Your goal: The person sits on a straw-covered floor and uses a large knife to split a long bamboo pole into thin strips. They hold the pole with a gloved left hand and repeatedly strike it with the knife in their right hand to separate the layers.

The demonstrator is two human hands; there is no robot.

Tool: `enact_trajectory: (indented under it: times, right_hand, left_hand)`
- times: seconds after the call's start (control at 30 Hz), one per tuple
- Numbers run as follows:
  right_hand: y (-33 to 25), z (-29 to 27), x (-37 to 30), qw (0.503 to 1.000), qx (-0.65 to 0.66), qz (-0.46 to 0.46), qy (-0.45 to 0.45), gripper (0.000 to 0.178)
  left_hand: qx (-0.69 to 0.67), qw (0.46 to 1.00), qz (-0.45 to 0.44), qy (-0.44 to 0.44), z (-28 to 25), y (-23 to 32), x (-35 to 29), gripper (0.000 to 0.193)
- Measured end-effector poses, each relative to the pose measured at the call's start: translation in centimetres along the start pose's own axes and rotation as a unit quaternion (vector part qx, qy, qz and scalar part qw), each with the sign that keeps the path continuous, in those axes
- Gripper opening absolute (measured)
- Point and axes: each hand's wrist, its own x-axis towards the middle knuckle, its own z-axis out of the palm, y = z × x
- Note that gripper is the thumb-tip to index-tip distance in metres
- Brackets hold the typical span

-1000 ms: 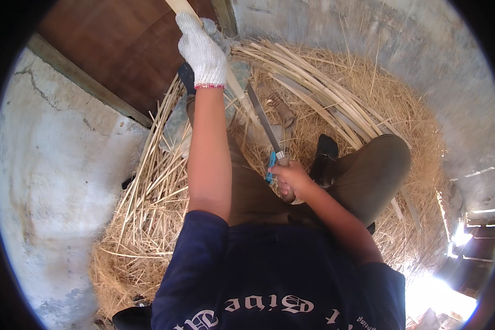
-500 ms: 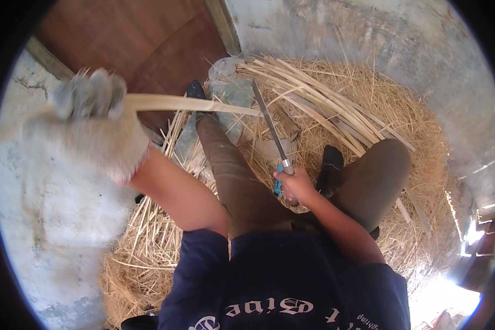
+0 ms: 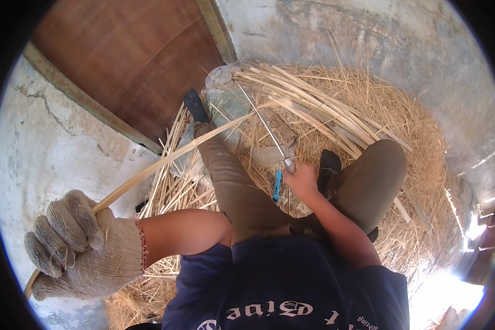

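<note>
My left hand (image 3: 74, 250), in a knitted work glove, is closed around a long, pale bamboo strip (image 3: 165, 159). One short end of the strip sticks out below the fist; the other reaches up and right to the knife. My bare right hand (image 3: 301, 180) is closed on the handle of a long, narrow-bladed knife (image 3: 265, 125), its blade pointing up and left. The strip's far end lies close to the blade; whether they touch I cannot tell. Just left of my right hand is a blue object (image 3: 277, 185) that looks like a tool handle.
Bamboo strips (image 3: 324, 107) lie in a bundle on the shavings (image 3: 423, 137) at the far right. More strips (image 3: 168, 181) lie beyond my left forearm. My legs stretch across the middle. Stained walls (image 3: 368, 33) and a brown door panel (image 3: 121, 55) stand close by.
My left hand has dropped down toward the lower left, tilting the bamboo strip from nearly level to a steep slant. The right hand has barely moved; the blade has turned slightly left.
</note>
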Motion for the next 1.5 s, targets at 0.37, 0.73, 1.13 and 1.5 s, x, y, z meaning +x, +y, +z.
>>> enact_trajectory:
  times: [0.37,0.73,1.13,1.5]
  right_hand:
    - [-3.0,-1.6,-1.9,0.973,0.177,-0.045,-0.140,0.018]
    - [5.0,0.6,2.8,0.937,0.194,0.290,0.004,0.017]
    - [0.1,-1.6,1.2,0.829,0.451,0.320,-0.079,0.020]
    - [-1.2,-0.7,-0.9,0.791,0.466,0.354,-0.177,0.021]
  left_hand:
    - [-0.008,0.998,0.051,0.021,-1.0,2.7,0.8,0.069]
    - [-0.037,0.990,0.123,0.053,-2.3,8.4,1.9,0.064]
    - [0.049,0.996,-0.059,0.043,-1.4,-10.2,-3.2,0.074]
    - [-0.040,0.929,-0.366,0.025,-5.3,-24.7,-9.5,0.081]
